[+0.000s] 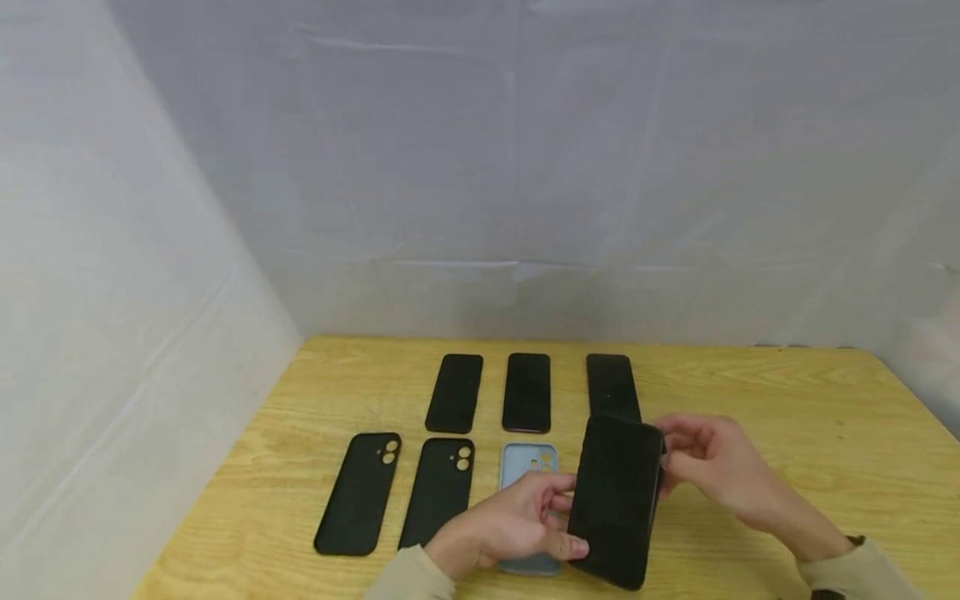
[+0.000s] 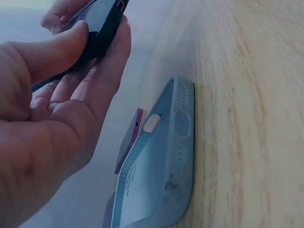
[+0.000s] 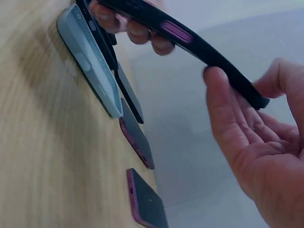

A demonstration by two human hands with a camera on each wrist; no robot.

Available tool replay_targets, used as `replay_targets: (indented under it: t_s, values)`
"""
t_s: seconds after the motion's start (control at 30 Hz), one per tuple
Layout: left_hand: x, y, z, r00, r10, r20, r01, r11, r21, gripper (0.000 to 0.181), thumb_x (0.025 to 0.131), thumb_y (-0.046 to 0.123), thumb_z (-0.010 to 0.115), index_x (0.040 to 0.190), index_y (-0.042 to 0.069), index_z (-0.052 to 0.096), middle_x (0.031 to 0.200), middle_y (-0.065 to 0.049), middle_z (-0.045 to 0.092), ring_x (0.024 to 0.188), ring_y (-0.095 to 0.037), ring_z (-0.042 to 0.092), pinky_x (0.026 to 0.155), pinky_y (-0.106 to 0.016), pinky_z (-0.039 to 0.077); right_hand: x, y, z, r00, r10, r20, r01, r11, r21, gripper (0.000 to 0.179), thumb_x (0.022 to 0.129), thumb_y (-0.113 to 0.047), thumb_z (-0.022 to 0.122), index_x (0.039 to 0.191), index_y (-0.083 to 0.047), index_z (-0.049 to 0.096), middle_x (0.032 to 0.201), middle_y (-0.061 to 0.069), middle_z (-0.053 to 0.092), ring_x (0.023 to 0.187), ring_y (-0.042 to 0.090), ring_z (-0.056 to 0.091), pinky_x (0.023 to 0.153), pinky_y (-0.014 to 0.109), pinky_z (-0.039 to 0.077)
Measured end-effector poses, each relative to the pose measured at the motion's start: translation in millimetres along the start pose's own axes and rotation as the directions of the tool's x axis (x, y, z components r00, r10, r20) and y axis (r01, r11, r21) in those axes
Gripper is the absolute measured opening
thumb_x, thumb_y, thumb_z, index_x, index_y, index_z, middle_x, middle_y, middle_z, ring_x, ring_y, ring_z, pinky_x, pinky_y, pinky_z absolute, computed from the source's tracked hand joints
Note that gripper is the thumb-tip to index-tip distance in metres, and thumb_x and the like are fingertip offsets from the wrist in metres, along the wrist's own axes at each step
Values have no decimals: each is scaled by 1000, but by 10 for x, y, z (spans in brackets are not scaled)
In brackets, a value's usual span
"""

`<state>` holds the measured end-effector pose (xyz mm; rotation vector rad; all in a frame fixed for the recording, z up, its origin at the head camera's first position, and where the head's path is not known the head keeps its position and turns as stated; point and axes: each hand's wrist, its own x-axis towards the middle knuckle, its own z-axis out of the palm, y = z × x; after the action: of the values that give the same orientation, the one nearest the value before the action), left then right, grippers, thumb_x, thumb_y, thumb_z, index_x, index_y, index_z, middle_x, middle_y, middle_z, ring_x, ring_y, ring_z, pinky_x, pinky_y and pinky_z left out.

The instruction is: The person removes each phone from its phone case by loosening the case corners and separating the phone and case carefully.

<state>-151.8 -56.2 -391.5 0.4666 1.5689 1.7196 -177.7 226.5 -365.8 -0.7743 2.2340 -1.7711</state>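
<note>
A phone (image 1: 617,500) in a black case (image 3: 204,52) is held tilted above the table, its dark screen facing up toward the head camera. My left hand (image 1: 517,517) grips its lower left side, thumb over the front edge and fingers behind. At the upper right edge, my right hand (image 1: 720,467) pinches the case between thumb and fingers. The right wrist view shows a strip of the phone's pink side (image 3: 177,32) through a cutout in the case. Partly hidden under my left hand, a light blue phone case (image 2: 180,152) lies on the table, its hollow side up.
Two black phone cases (image 1: 358,496) (image 1: 438,492) lie left of the blue one. Behind them is a row of three dark-screened phones (image 1: 454,392) (image 1: 527,392) (image 1: 611,383), the rightmost partly covered by the held phone. White sheeting (image 1: 510,167) closes off the wooden table's (image 1: 787,400) back and sides.
</note>
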Motion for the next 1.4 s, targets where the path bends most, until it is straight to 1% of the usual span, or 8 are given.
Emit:
replay_targets:
  t_s: [0.07,0.2,0.27,0.43,0.53,0.67,0.97,1.4]
  values:
    - [-2,7,-3,1000,-2,5,1,1000,26,58,91,-12,66,145,2,53,116,-14,74,69,2,57,79,-16,56,27,-29,-36,998,9,63,-11,1000,28,31,95,12,53,124,17,60,95,-3,79,68,21,74,61,47,62]
    - [-2,12,0,1000,7,16,-7,999,46,57,91,-13,66,145,0,53,126,-23,70,79,1,64,83,-18,58,77,-76,-98,984,12,177,-29,996,89,32,93,13,50,122,17,62,99,3,80,71,25,76,61,52,62]
    - [-3,10,-2,1000,12,22,-13,999,53,56,91,-14,66,143,-1,53,126,-23,70,79,1,64,82,-18,58,92,-81,-124,974,9,226,-41,989,139,32,92,14,49,120,15,65,99,7,80,72,27,76,62,56,61]
    - [3,-18,-12,999,22,49,-25,999,47,55,90,-15,65,142,-2,54,128,-26,68,83,0,65,84,-17,58,109,-50,-156,956,14,294,-97,959,268,43,87,15,43,113,3,74,99,8,80,73,24,77,64,59,60]
    - [-2,-34,-16,998,28,64,-31,999,37,54,91,-15,64,142,-3,53,132,-29,65,100,-9,72,90,-21,58,114,-10,-152,952,11,307,-120,934,338,50,82,17,39,109,-1,77,98,7,79,74,21,77,65,53,63]
    - [-14,-48,-29,997,28,76,-30,999,26,53,91,-16,63,141,-3,54,134,-30,63,112,-20,70,92,-24,58,116,35,-134,947,-9,320,-131,902,412,53,78,19,36,106,-1,77,96,6,79,74,20,77,66,46,64]
    - [-23,-54,-64,995,21,97,-25,999,34,55,90,-15,65,143,-3,54,133,-31,63,95,-1,69,87,-18,57,120,65,-114,943,3,333,-166,871,462,53,77,18,35,102,-1,77,92,5,78,76,20,77,66,42,65]
    - [-36,-53,-69,996,3,89,-7,999,40,54,92,-14,64,144,-2,52,134,-32,62,113,-22,70,91,-22,58,138,64,-91,945,30,326,-192,857,478,52,77,17,35,102,-1,78,91,5,78,73,21,77,66,41,65]
